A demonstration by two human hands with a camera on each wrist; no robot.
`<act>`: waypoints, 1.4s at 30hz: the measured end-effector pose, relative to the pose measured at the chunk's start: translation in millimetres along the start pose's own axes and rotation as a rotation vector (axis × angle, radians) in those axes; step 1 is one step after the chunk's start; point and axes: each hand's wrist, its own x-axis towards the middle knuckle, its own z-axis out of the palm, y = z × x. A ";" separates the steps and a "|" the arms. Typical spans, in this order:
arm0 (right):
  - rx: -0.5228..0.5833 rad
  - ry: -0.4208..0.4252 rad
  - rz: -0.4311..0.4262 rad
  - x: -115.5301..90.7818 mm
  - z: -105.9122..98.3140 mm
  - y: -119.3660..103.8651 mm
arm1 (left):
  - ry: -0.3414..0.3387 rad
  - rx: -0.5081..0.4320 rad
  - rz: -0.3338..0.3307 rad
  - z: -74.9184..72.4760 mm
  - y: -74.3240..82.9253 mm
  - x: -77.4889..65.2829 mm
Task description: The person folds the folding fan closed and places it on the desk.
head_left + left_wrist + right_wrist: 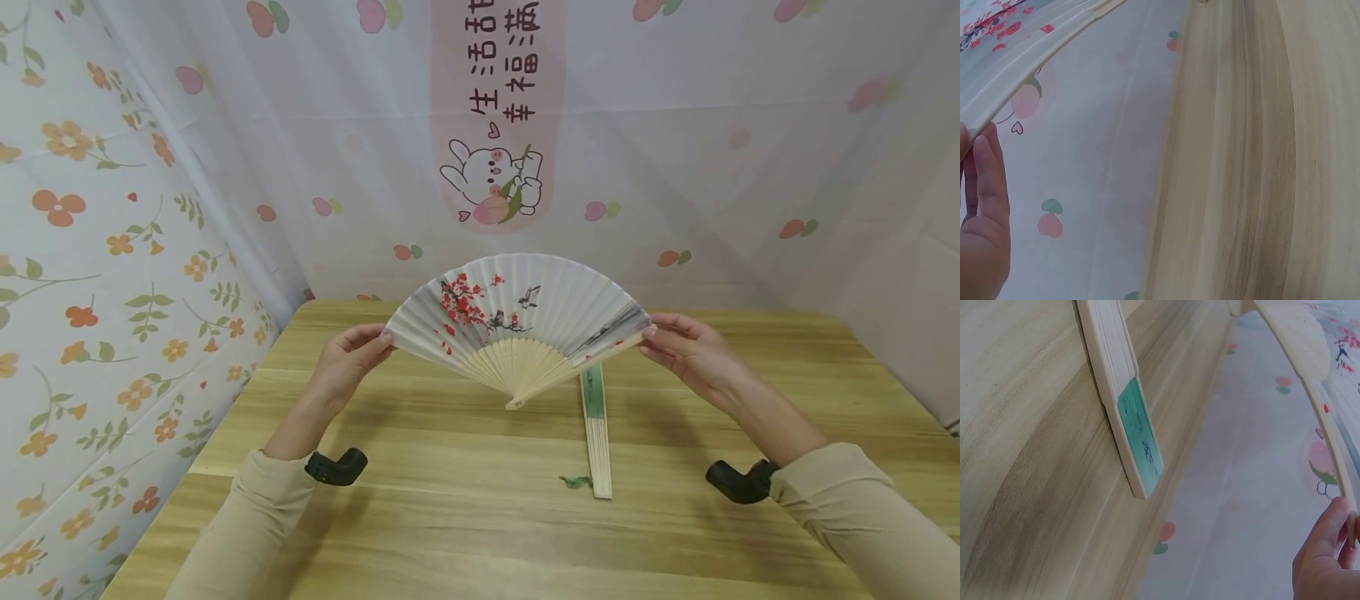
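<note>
A spread folding fan [555, 292], white with red blossoms, dark branches and small birds, is held up over the table. My left hand [348, 358] pinches its left outer edge between thumb and fingers. On the opposite side my right hand [693, 354] pinches the right end rib near its tip. The pale ribs [517, 362] meet at a pivot at the bottom centre. Behind and below the spread fan, a second folding fan [597, 442] lies closed on the table, with a green section and a green tassel [576, 482]. The right wrist view shows this closed fan [1138, 431] nearer.
The wood-grain table [450, 525] spreads beneath both arms. At its far edge hangs a white curtain [337, 150] with a rabbit print and Chinese characters. A flower-patterned cloth [112, 292] hangs along the left. Dark wrist mounts [742, 482] sit at both cuffs.
</note>
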 end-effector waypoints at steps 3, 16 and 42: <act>-0.008 -0.003 -0.002 -0.1 0.8 -0.6 | -0.004 -0.018 0.005 0.7 0.1 -0.2; -0.023 -0.008 -0.006 0.7 6.6 -2.2 | -0.037 -0.026 0.002 3.8 0.1 2.3; -0.052 -0.020 0.004 3.9 16.0 -4.9 | -0.024 -0.021 -0.012 14.7 1.3 3.2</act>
